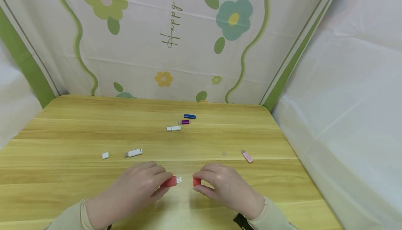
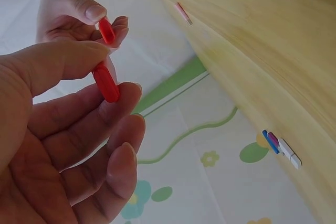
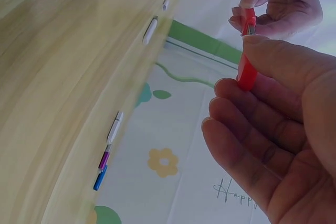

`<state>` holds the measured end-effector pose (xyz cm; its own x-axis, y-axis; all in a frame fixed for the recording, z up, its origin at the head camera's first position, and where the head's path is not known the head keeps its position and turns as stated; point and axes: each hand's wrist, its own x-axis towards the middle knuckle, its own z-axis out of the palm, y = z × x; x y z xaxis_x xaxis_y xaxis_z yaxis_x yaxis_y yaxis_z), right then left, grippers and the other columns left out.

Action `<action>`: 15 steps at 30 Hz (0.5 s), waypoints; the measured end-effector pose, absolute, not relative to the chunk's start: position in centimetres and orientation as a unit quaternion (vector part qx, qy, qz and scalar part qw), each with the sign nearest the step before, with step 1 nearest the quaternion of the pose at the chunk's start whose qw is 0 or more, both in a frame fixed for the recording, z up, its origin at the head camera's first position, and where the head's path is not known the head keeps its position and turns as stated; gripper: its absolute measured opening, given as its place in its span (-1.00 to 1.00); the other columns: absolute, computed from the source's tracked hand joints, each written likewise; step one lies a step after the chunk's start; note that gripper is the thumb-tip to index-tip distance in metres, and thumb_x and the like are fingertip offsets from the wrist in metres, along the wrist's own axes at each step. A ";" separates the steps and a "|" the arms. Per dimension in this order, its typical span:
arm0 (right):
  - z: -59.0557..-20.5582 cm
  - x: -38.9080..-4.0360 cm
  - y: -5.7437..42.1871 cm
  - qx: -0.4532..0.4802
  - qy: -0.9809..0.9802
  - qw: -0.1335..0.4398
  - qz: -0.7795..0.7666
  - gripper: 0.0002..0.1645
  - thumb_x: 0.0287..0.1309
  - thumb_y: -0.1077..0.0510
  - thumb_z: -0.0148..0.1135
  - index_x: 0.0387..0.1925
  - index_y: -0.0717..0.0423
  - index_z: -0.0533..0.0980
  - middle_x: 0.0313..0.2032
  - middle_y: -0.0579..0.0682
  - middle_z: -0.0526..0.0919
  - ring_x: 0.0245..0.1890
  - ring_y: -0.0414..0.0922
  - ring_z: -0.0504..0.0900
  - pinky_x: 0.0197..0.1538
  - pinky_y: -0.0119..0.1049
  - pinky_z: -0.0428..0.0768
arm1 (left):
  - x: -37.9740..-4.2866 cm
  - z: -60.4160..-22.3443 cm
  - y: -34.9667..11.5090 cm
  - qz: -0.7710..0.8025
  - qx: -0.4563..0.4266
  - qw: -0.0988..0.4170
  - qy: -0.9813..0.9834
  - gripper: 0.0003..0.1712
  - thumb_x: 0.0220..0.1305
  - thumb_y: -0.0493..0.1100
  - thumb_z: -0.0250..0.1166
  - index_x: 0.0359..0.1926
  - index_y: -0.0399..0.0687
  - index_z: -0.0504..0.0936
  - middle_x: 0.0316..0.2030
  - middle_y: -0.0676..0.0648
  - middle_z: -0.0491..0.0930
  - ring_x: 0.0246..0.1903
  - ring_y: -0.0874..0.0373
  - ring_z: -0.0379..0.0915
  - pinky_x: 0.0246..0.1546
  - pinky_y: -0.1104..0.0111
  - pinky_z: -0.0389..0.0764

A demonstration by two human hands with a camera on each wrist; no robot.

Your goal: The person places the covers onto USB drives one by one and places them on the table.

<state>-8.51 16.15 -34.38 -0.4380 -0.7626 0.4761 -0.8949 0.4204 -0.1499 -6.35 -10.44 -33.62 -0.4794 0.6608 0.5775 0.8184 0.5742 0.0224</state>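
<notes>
Left hand (image 1: 138,184) pinching flat red USB stick (image 1: 170,182), metal plug (image 1: 179,180) poking right past fingers (image 1: 163,176); right hand (image 1: 224,187) pinching boxy red cap (image 1: 196,182).

gap: red drive (image 1: 171,181) to red cap (image 1: 196,182) (narrow) | lane: white drive (image 1: 135,152) to pink drive (image 1: 247,157) | obstacle inside: translucent piece (image 1: 224,153)

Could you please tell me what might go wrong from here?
The small red plastic cap, pinched by the right hand, might slip. The rectangular red plastic USB stick, held by the left hand, has its metal plug bare, so a bump could damage it. The loose square white cap could get knocked away.
</notes>
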 end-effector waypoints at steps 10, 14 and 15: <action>-34.0 -8.5 15.4 0.510 -0.818 0.177 0.199 -0.82 0.06 0.15 0.51 -0.29 0.00 0.65 -0.35 -0.25 0.62 -0.38 -0.37 0.55 -0.25 -0.65 0.49 | -6.6 -33.4 -9.8 -0.144 -0.447 0.268 -0.841 -0.79 -0.05 -0.17 0.58 -0.39 -0.03 0.71 -0.53 0.16 0.56 -0.55 0.31 0.38 -0.52 0.55 0.45; -33.9 -8.5 15.1 0.512 -0.817 0.179 0.196 -0.82 0.06 0.15 0.51 -0.29 -0.01 0.65 -0.35 -0.24 0.63 -0.38 -0.37 0.55 -0.25 -0.66 0.48 | -6.6 -33.4 -9.7 -0.139 -0.454 0.278 -0.835 -0.77 -0.09 -0.20 0.59 -0.41 -0.03 0.68 -0.55 0.15 0.54 -0.57 0.30 0.36 -0.54 0.56 0.43; -33.9 -8.5 15.1 0.512 -0.817 0.179 0.196 -0.82 0.06 0.15 0.51 -0.30 -0.01 0.65 -0.35 -0.25 0.62 -0.39 -0.37 0.54 -0.26 -0.66 0.48 | -6.6 -33.4 -9.7 -0.139 -0.457 0.281 -0.833 -0.76 -0.10 -0.20 0.59 -0.42 -0.03 0.67 -0.55 0.15 0.53 -0.57 0.30 0.36 -0.55 0.56 0.42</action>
<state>-8.46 15.09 -33.94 -0.4118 -0.7659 0.4938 -0.9065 0.3994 -0.1365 -6.63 -9.70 -33.44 -0.4254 0.6827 0.5942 0.8383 0.5447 -0.0257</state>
